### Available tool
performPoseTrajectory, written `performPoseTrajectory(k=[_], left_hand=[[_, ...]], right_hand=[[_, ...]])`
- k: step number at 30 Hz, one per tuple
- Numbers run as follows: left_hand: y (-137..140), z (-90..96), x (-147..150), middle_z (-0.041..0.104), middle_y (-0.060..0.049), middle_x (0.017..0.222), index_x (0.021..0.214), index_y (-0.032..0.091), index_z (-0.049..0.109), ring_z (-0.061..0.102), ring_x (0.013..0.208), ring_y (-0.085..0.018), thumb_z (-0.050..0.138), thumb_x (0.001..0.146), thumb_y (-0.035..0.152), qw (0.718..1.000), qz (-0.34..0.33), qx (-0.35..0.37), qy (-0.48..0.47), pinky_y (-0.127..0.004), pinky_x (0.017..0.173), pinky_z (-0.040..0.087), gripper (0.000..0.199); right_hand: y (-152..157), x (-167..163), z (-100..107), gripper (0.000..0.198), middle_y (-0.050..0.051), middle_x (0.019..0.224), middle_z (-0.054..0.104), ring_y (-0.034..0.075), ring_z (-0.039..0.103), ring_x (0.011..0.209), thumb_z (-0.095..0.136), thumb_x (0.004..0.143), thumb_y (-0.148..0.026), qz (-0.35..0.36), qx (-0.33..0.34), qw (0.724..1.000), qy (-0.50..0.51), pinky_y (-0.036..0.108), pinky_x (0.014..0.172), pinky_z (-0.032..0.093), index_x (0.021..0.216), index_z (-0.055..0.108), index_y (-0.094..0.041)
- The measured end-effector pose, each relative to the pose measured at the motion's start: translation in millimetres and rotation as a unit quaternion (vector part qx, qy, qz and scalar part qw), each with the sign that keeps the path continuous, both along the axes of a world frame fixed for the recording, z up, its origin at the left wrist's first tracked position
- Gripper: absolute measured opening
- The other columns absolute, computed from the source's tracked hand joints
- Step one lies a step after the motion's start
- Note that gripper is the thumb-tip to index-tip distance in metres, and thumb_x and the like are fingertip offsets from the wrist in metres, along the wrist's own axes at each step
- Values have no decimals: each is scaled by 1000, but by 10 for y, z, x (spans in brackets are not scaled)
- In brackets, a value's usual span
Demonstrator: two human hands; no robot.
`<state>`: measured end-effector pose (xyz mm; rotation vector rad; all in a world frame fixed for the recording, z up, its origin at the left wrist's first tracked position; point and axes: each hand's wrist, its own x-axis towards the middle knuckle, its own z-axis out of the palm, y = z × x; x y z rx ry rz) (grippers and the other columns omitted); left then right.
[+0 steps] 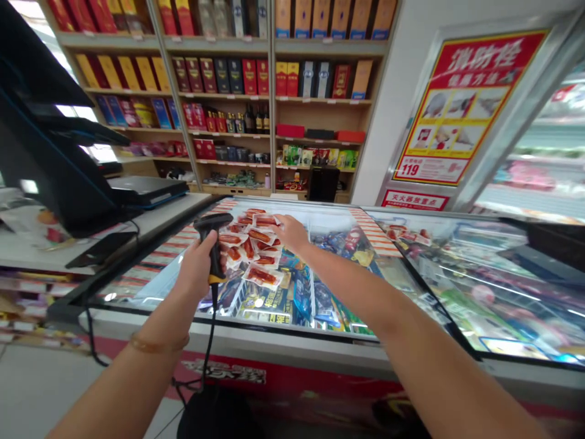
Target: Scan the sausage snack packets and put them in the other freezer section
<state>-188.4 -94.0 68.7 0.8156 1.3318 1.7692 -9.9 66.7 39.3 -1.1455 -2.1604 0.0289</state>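
Note:
My left hand (196, 262) is wrapped round the handle of a black and yellow barcode scanner (214, 244), its cord hanging down over the freezer's front. A pile of clear packs of reddish-brown sausages (249, 249) lies on the glass freezer lid (155, 286), to the right of the scanner. At the pile's far right edge, my right hand (291, 231) pinches the end of one sausage pack (265, 220). Its fingertips are partly hidden. Closest to me in the pile is a single sausage pack (264, 276) lying flat.
On the left counter (46, 250) stand a dark checkout machine (59, 158) and a phone-like black slab (101, 249). Frozen goods show through the lid. More packs (408, 234) lie on the right-hand lid. Shelves (219, 46) of boxes and bottles line the back.

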Motion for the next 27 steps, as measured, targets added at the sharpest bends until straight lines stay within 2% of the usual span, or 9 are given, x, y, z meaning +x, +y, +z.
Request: performPoseTrajectory(k=[3, 6, 8, 11, 15, 19, 24, 27], left_hand=[[-82, -9, -183, 57, 5, 61, 82, 20, 52, 48, 39, -9, 70, 76, 48, 1000, 12, 1, -4, -20, 35, 39, 34], [-122, -10, -225, 57, 5, 60, 82, 20, 51, 49, 38, -9, 72, 75, 48, 1000, 22, 2, -3, -21, 35, 39, 35], [-109, -22, -182, 57, 5, 60, 81, 20, 51, 49, 38, -9, 72, 75, 48, 1000, 18, 5, -4, -21, 34, 38, 35], [-25, -62, -17, 58, 5, 60, 82, 20, 51, 48, 37, -9, 72, 74, 49, 1000, -3, 21, -11, -21, 33, 37, 37], [168, -127, 416, 60, 5, 63, 84, 21, 50, 50, 39, -8, 75, 72, 51, 997, -60, 40, -23, -21, 34, 38, 41], [399, -162, 1053, 60, 6, 64, 86, 21, 50, 49, 38, -8, 77, 69, 57, 990, -131, 49, -32, -21, 34, 37, 48], [654, -235, 1839, 60, 5, 66, 85, 21, 49, 49, 39, -7, 77, 68, 61, 973, -223, 42, -35, -21, 35, 37, 52], [756, -363, 2127, 61, 5, 69, 86, 21, 50, 49, 40, -7, 76, 67, 64, 965, -256, 33, -38, -22, 35, 37, 54]], right_hand=[[33, -453, 42, 36, 7, 122, 67, 27, 56, 117, 59, 99, -41, 2, 8, 1000, -21, 40, 99, 45, 133, 66, -30], [78, -641, -23, 37, 8, 128, 64, 30, 49, 123, 65, 96, -44, -17, 5, 1000, 0, 45, 101, 42, 130, 68, -31], [111, -612, -88, 38, 9, 133, 61, 30, 46, 125, 67, 94, -45, -31, 3, 999, 27, 46, 101, 41, 130, 68, -30], [155, -344, -173, 35, 9, 134, 60, 30, 45, 126, 63, 97, -41, -51, 12, 997, 48, 45, 103, 39, 129, 68, -28], [214, 387, -280, 30, 10, 134, 61, 28, 45, 128, 56, 100, -33, -76, 46, 996, 27, 45, 105, 36, 125, 69, -26], [300, 1427, -447, 29, 11, 131, 63, 29, 46, 126, 54, 98, -28, -160, 59, 985, 6, 45, 105, 36, 121, 71, -24], [353, 2819, -613, 31, 13, 128, 63, 32, 49, 124, 51, 96, -25, -325, 7, 945, -22, 47, 103, 39, 120, 70, -22], [371, 3445, -625, 32, 14, 127, 65, 32, 51, 123, 52, 94, -21, -388, -50, 918, -59, 47, 102, 40, 120, 71, -21]])
